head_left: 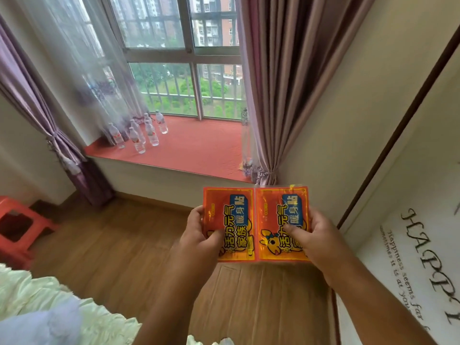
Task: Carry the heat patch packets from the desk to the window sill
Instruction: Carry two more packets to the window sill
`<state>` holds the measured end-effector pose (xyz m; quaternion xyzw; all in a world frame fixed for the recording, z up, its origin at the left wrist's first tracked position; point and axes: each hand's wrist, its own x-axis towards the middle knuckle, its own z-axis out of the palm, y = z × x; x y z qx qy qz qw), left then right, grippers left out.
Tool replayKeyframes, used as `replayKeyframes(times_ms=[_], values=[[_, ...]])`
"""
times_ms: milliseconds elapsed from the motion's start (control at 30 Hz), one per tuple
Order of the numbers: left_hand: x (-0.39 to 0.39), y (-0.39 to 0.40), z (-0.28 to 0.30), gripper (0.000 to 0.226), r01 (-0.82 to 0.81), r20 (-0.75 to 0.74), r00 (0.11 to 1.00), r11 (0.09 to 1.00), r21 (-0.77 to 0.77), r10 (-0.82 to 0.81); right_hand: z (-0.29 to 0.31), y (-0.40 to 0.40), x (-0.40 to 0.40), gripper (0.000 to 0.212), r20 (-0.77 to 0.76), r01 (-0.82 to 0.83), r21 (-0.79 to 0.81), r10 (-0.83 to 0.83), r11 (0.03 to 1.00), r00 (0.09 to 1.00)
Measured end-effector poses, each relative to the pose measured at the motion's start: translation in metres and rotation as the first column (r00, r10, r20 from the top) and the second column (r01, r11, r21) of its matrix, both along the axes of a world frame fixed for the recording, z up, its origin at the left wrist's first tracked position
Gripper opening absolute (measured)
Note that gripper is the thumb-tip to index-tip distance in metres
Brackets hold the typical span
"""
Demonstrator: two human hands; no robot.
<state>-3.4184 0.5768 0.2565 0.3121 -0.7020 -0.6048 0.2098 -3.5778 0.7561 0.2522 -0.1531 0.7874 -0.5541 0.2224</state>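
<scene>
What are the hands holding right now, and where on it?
Two heat patch packets, side by side: left hand grips the left edge, right hand the right edge.

Two orange heat patch packets [256, 224], side by side

Sill [199, 150] right clear — bottles [139, 133] crowd left.

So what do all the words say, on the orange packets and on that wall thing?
"活力元气 家族" and "暖身贴": left packet, in the left hand.
"活力元气", "暖身贴": right packet, in the right hand; the rest is hidden by the thumb.
"HAPPY", "Happiness seems far": white panel; the smaller script is too blurred.
Bottle labels on the sill: too small.
</scene>
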Motion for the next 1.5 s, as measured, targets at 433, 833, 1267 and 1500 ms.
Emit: replayKeyframes(times_ms=[433,833,1267,1500], values=[[-0.132,-0.175,0.002,0.041,0.062,-0.053,0.997,0.993,0.104,-0.056,-0.006,-0.161,-0.115,0.024,0.001,0.028,-0.008,-0.028,1.0,1.0],[-0.211,-0.292,0.002,0.04,-0.104,0.058,0.993,0.994,0.03,0.102,-0.019,-0.316,-0.224,0.033,0.064,-0.14,-0.053,0.143,0.989,0.988],[-0.298,-0.411,0.016,0.043,-0.328,0.107,0.94,0.945,0.015,0.324,-0.007,-0.481,-0.335,0.032,0.113,-0.332,-0.074,0.338,0.941,0.934],[-0.342,-0.487,0.003,0.036,-0.277,0.112,0.957,0.958,0.077,0.267,-0.015,-0.538,-0.37,0.032,0.158,-0.25,-0.066,0.258,0.966,0.953]])
